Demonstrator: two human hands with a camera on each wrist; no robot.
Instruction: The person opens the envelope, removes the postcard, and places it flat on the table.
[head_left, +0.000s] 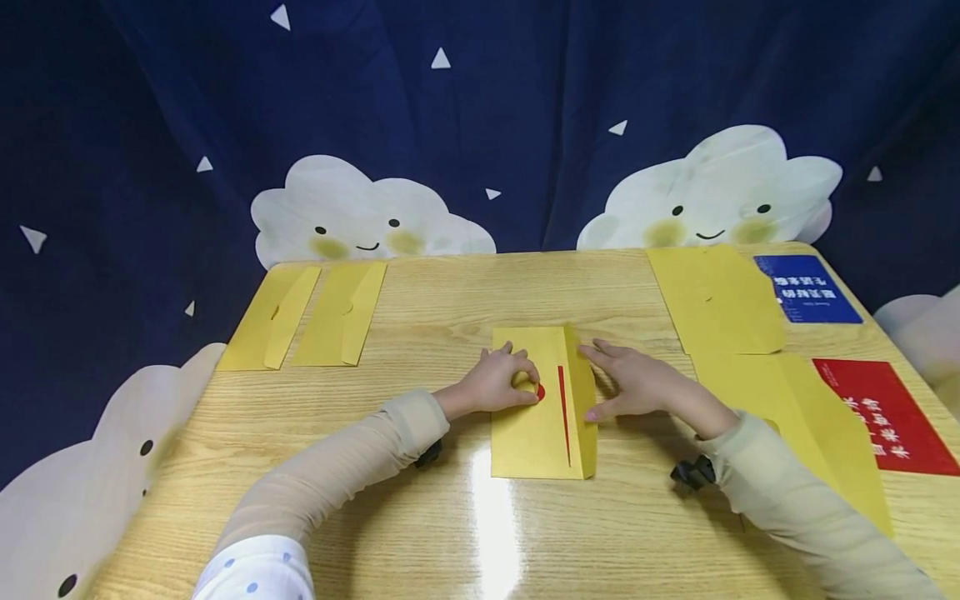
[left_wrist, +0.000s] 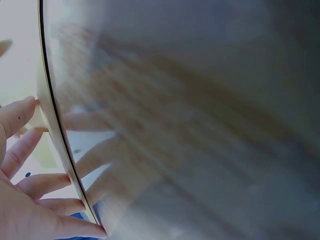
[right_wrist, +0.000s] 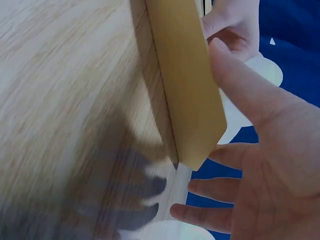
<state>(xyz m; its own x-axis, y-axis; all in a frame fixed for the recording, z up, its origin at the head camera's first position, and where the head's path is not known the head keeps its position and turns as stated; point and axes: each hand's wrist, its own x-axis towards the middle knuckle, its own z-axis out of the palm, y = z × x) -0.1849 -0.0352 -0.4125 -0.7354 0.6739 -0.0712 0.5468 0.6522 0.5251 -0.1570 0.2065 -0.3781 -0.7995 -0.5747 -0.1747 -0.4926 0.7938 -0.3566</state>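
A yellow envelope (head_left: 525, 450) lies on the table, its flap (head_left: 579, 408) raised along the right side. Red shows in a narrow slit (head_left: 564, 417) beside the flap and at the round notch near the left fingertips. My left hand (head_left: 495, 382) reaches over the envelope, thumb and curled index finger pinching its front edge at the notch. In the left wrist view the left hand (left_wrist: 35, 185) appears beside the envelope's thin edge (left_wrist: 49, 110). My right hand (head_left: 633, 379) is at the flap, fingers spread. The right wrist view shows its thumb (right_wrist: 240, 82) against the flap (right_wrist: 187, 75).
Two yellow envelopes (head_left: 262, 325) (head_left: 337, 321) lie at the back left. On the right are two larger yellow envelopes (head_left: 716, 304) (head_left: 802, 417), beside a blue card (head_left: 810, 287) and a red card (head_left: 892, 417) with white writing. A dark blue curtain (head_left: 525, 108) hangs behind the table.
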